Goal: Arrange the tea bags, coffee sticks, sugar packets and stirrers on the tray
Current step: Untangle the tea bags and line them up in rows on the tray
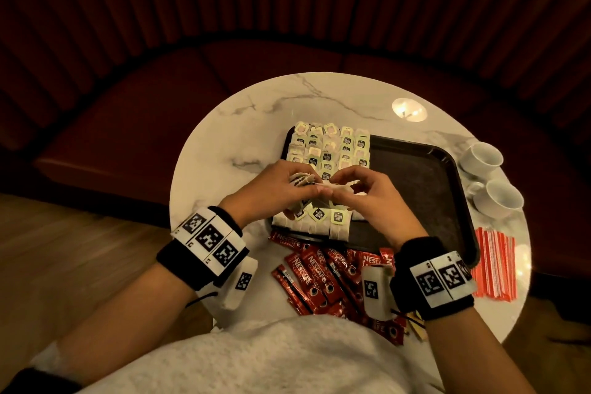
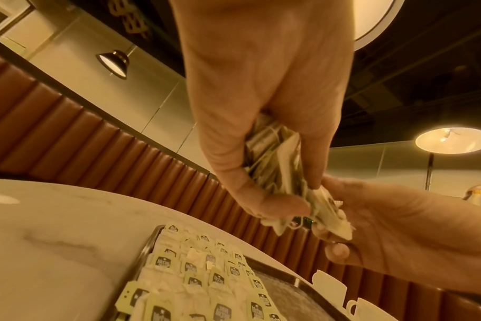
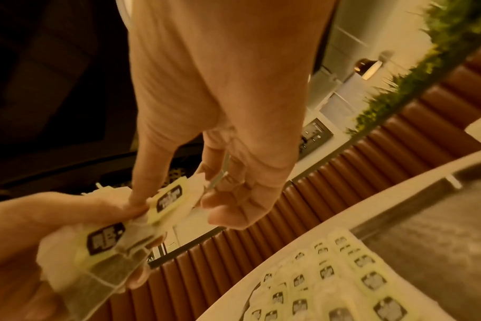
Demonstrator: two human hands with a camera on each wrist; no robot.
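Left hand (image 2: 261, 104) fingers curl around a bunch of tea bags (image 2: 275, 160); right hand (image 3: 220, 97) fingers pinch one bag (image 3: 170, 198) from it, above rows of tea bags (image 1: 329, 150) covering the tray's (image 1: 425, 176) left side on the counter (image 1: 224, 137).

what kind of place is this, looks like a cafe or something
Probably a cafe or hotel lounge: a curved red booth seat wraps a round marble table, with white cups beside a serving tray and a pendant lamp overhead.
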